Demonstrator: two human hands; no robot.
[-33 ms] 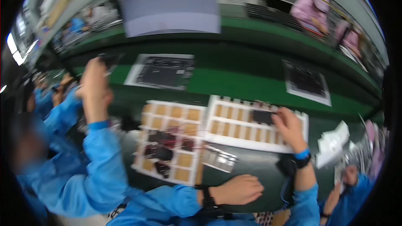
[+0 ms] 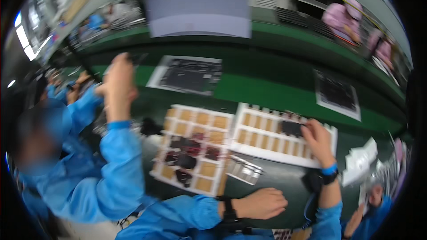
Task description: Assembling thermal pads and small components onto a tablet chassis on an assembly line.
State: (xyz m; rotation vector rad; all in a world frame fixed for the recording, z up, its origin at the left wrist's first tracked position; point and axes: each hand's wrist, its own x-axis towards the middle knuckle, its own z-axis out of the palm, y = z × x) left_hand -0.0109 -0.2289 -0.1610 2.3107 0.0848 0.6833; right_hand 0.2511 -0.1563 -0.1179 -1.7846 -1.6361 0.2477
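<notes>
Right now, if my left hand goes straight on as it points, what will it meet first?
Your left hand would probably meet the thin blue cord first, then your right forearm; depth is unclear, so it may pass above.

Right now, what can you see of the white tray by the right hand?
The white tray is a long block, perhaps foam, with two rows of tan slots and a notched far edge. It lies flat on the dark green table, set askew. A dark rectangular piece sits over its far row, beside the right hand; blur hides whether the hand touches the tray.
</notes>
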